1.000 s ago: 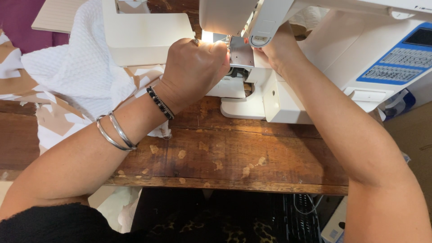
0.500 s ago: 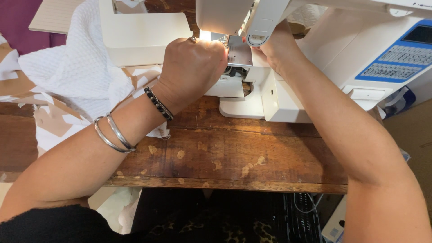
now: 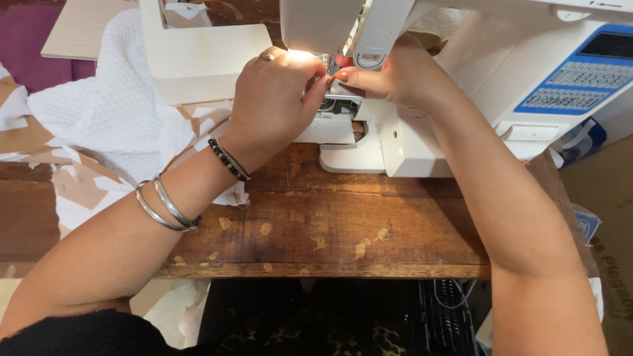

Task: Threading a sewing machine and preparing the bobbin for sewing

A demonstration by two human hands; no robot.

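Both hands meet at the needle area (image 3: 328,92) under the sewing machine (image 3: 461,86) head, at 12 o'clock. Left hand (image 3: 273,105) curled, fingertips pinched there; right hand (image 3: 389,79) pinching from 3 o'clock, what it grips can't be told. White cloth (image 3: 105,112) at 9 o'clock; bare wooden table (image 3: 330,231) edge at 6.

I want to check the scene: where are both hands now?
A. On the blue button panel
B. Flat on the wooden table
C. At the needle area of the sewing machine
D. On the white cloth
C: the left hand and right hand meet under the lit head of the sewing machine.
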